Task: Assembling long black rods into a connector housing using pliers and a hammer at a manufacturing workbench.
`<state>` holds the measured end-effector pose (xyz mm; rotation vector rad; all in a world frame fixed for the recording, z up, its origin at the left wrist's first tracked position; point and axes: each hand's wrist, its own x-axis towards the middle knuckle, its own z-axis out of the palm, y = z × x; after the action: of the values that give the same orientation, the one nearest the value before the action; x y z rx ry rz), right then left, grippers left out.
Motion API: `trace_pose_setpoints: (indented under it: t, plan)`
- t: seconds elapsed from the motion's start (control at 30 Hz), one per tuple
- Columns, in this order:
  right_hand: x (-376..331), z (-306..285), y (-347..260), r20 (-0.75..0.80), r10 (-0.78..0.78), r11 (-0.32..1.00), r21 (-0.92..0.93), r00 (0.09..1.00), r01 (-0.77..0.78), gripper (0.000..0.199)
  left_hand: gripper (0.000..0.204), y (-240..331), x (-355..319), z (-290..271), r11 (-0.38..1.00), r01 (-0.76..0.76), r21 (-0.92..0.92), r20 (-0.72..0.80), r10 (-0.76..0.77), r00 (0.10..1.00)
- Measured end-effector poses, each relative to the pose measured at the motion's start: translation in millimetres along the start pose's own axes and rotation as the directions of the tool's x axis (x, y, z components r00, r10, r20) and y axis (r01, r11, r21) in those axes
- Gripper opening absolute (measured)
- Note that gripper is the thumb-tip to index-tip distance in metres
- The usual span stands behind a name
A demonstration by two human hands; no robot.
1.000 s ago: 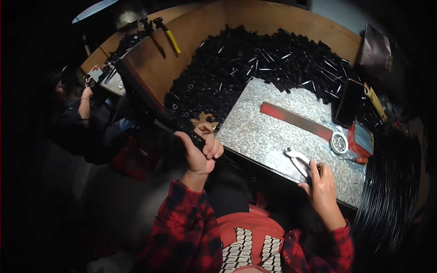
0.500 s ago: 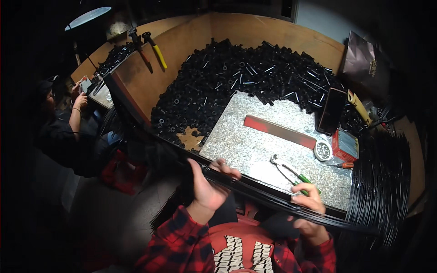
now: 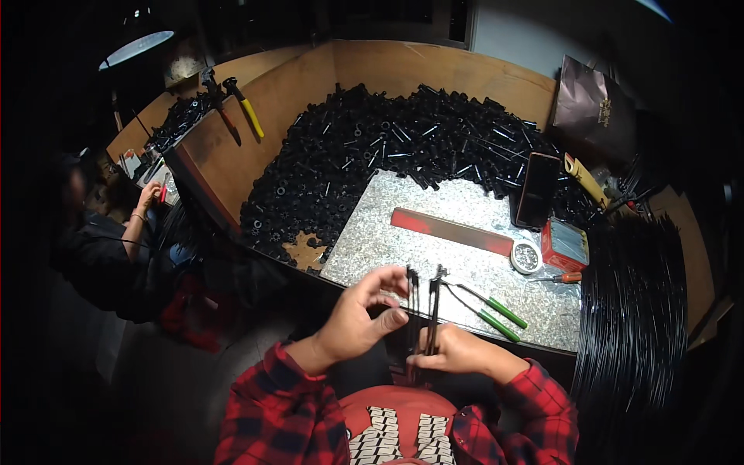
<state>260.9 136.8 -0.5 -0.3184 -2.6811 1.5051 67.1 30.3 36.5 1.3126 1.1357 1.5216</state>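
A small bunch of thin black rods (image 3: pixel 432 306) stands roughly upright in front of me, its ends parted into two groups. My right hand (image 3: pixel 457 353) is closed round the lower part of it. To the left, my left hand (image 3: pixel 368 314) is open, thumb and fingers apart. Its fingertips come close to the left group of rods; whether they touch cannot be made out. Just beyond the rods, pliers with green handles (image 3: pixel 502 314) lie on the speckled metal plate (image 3: pixel 364 240).
A red-brown bar (image 3: pixel 457 231), round white dish (image 3: pixel 526 256), red box (image 3: pixel 564 244), screwdriver (image 3: pixel 570 277) and phone (image 3: pixel 539 190) sit on or beside the plate. Behind rises a heap of black parts (image 3: pixel 387 139). Long black rods (image 3: pixel 632 310) hang at right. Another person (image 3: pixel 108 248) works at left.
The black rods have swung from lying crosswise over both hands to upright in my right hand. My left hand has let go of them. My right hand moved leftward.
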Motion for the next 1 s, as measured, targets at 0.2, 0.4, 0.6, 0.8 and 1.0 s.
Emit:
trace_pose_setpoints:
  t: [0.2,0.4,0.6,0.8,1.0]
  plan:
    - [14.3,3.5,7.7,0.125,0.018,1.0,0.018,0.992,-0.02,0.032,0.045,44.7,29.3,-0.4,0.939,-0.167,-0.3,0.013,0.179,0.984]
    - [6.6,-18.3,-9.2,0.069,-0.14,0.984,-0.104,0.988,0.147,0.037,0.01,56.1,34.9,-3.9,0.974,-0.135,-0.182,0.103,0.155,0.983]
    - [2.5,-71.9,-64.6,-0.205,-0.361,0.88,0.249,0.91,0.405,0.018,0.005,77.5,36.1,13.2,0.993,-0.066,-0.099,0.157,0.081,0.984]
    - [-1.8,-48.6,-68.9,-0.47,-0.143,0.871,0.358,0.871,0.336,0.009,0.006,71.1,39.8,22.7,0.92,-0.32,0.228,0.053,0.317,0.947]
    - [8.1,-31.6,-74.7,-0.558,-0.065,0.804,0.462,0.827,0.375,0.008,0.009,67.4,36.6,17.5,0.878,-0.355,0.322,0.011,0.371,0.928]
